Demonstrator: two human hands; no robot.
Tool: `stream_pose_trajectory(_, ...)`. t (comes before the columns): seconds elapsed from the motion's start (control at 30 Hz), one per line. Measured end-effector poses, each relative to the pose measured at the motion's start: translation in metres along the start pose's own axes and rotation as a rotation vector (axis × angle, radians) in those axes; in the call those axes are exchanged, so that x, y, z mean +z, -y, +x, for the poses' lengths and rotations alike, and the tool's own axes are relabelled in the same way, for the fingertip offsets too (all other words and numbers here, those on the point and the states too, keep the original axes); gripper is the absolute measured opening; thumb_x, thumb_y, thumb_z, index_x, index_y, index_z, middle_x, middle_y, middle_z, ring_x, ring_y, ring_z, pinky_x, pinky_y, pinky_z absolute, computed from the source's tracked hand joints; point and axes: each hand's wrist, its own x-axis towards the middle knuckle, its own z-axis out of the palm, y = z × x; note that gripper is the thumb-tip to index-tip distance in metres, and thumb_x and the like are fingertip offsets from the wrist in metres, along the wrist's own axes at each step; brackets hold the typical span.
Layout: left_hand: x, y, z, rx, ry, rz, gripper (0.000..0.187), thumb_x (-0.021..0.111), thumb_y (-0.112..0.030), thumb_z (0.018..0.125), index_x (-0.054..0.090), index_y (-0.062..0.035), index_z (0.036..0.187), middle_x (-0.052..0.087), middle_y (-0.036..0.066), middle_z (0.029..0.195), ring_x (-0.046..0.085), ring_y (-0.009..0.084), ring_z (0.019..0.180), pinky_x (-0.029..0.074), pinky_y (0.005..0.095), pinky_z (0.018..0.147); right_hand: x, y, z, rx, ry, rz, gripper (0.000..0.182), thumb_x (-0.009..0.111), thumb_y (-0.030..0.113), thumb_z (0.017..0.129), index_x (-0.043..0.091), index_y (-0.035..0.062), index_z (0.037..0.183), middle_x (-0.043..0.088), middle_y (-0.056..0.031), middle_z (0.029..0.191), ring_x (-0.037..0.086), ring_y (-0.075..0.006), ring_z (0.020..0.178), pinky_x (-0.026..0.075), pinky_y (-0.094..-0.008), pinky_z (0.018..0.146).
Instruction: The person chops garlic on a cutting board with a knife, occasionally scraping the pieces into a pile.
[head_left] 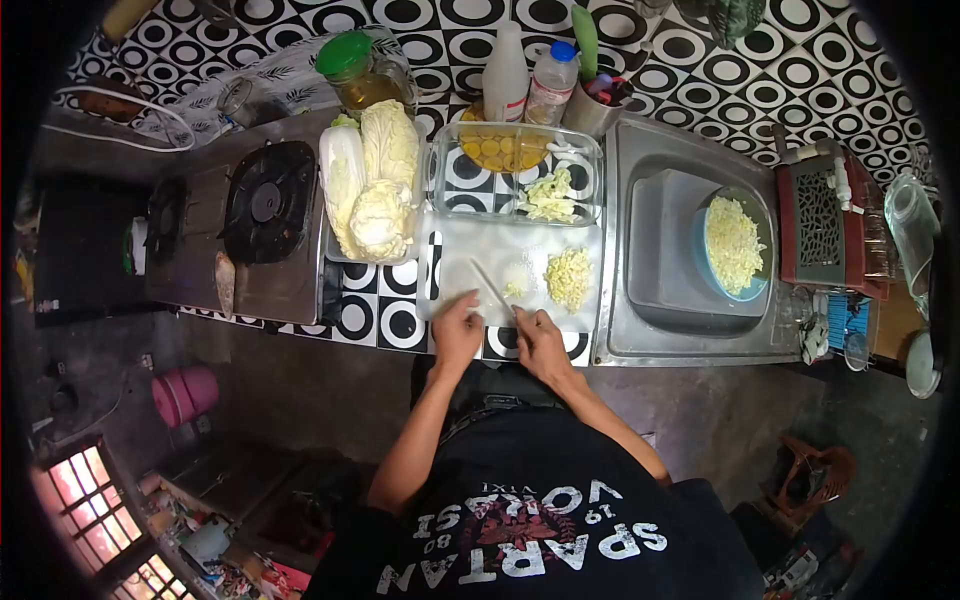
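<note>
The bare left hand is curled at the near part of the pale, flat cutting board; whether its fingers pinch anything cannot be told. Over the board, the narrow grey knife appears straight, its long axis diagonal, tip pointing far-left. The bare right hand closes its fingers around the near end, beside finely chopped yellow-green cabbage.

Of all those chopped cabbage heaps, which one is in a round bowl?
The largest heap, in the blue bowl at the sink, to the person's right. The others lie on the cutting board and in the glass container.
</note>
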Motion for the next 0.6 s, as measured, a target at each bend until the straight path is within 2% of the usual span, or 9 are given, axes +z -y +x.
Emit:
stream_pose_trajectory(0.03, -0.011, -0.003, -0.003, -0.1, -0.009, -0.004, 0.038, 0.055, 0.003, 0.073, 0.062, -0.0052, 0.109, 0.067, 0.011, 0.091, 0.06, 0.0151, 0.068, 0.049, 0.0268, 0.064, 0.0, -0.001, -0.002, -0.032, 0.051, -0.001, 0.054, 0.055, -0.008, 0.069, 0.054, 0.0036, 0.122, 0.047, -0.0136, 0.076, 0.052, -0.0265, 0.065, 0.045, -0.0341, 0.062)
stream_pose_trajectory(0.1, -0.027, 0.007, -0.01, -0.136, -0.051, 0.019, 0.036, 0.057, 0.001, 0.075, 0.062, -0.0043, 0.11, 0.068, 0.011, 0.09, 0.06, 0.0138, 0.069, 0.049, 0.0271, 0.063, -0.001, -0.004, -0.002, -0.013, 0.098, -0.008, 0.052, 0.056, -0.007, 0.07, 0.055, 0.0025, 0.121, 0.046, -0.0142, 0.077, 0.053, -0.0279, 0.065, 0.046, -0.0352, 0.062)
stream_pose_trajectory(0.23, -0.042, 0.009, -0.022, -0.073, -0.07, 0.029, 0.029, 0.06, -0.004, 0.078, 0.063, -0.0027, 0.107, 0.067, 0.01, 0.086, 0.059, 0.0124, 0.067, 0.048, 0.0263, 0.062, -0.009, -0.014, 0.005, 0.088, -0.032, -0.103, 0.054, 0.055, -0.006, 0.071, 0.049, 0.0016, 0.124, 0.048, -0.018, 0.08, 0.055, -0.0327, 0.067, 0.047, -0.0395, 0.063)
stream_pose_trajectory(0.3, -0.042, 0.005, -0.023, -0.039, -0.064, 0.126, 0.024, 0.061, -0.005, 0.078, 0.064, -0.0012, 0.102, 0.066, 0.008, 0.078, 0.056, 0.0132, 0.059, 0.045, 0.0255, 0.057, -0.019, -0.01, 0.006, 0.191, -0.093, -0.085, 0.053, 0.055, -0.006, 0.071, 0.051, 0.0023, 0.123, 0.048, -0.0185, 0.079, 0.055, -0.0333, 0.068, 0.047, -0.0395, 0.063)
stream_pose_trajectory(0.37, -0.04, 0.002, -0.02, -0.051, -0.024, 0.115, 0.023, 0.061, -0.005, 0.078, 0.064, -0.0012, 0.1, 0.066, 0.009, 0.079, 0.058, 0.0143, 0.061, 0.046, 0.0265, 0.058, -0.023, -0.007, 0.001, 0.176, -0.064, -0.08, 0.052, 0.055, -0.006, 0.071, 0.052, 0.0025, 0.122, 0.048, -0.0186, 0.079, 0.055, -0.0334, 0.068, 0.047, -0.0395, 0.063)
stream_pose_trajectory(0.43, -0.036, -0.005, -0.017, 0.026, -0.001, 0.139, 0.022, 0.062, -0.006, 0.078, 0.064, -0.0013, 0.1, 0.067, 0.01, 0.08, 0.061, 0.0149, 0.064, 0.047, 0.0271, 0.06, -0.023, -0.008, -0.002, 0.164, -0.026, -0.074, 0.052, 0.055, -0.006, 0.071, 0.052, 0.0028, 0.122, 0.048, -0.0187, 0.079, 0.055, -0.0336, 0.068, 0.047, -0.0394, 0.063)
stream_pose_trajectory(0.57, -0.03, -0.021, 0.0, 0.124, 0.059, 0.147, 0.022, 0.063, -0.005, 0.077, 0.064, -0.0015, 0.099, 0.066, 0.011, 0.081, 0.062, 0.0175, 0.066, 0.049, 0.0288, 0.062, -0.03, -0.005, -0.002, 0.198, -0.188, -0.043, 0.047, 0.055, -0.003, 0.072, 0.054, 0.0019, 0.12, 0.051, -0.0209, 0.079, 0.056, -0.0357, 0.069, 0.047, -0.0407, 0.064)
stream_pose_trajectory(0.6, -0.029, -0.03, 0.003, 0.081, 0.082, 0.085, 0.021, 0.062, -0.006, 0.077, 0.065, -0.0018, 0.097, 0.065, 0.011, 0.079, 0.061, 0.0194, 0.068, 0.049, 0.0303, 0.063, -0.036, 0.001, -0.001, 0.201, -0.227, -0.002, 0.046, 0.055, -0.001, 0.073, 0.055, 0.0017, 0.119, 0.052, -0.0217, 0.078, 0.056, -0.0367, 0.069, 0.047, -0.0415, 0.065)
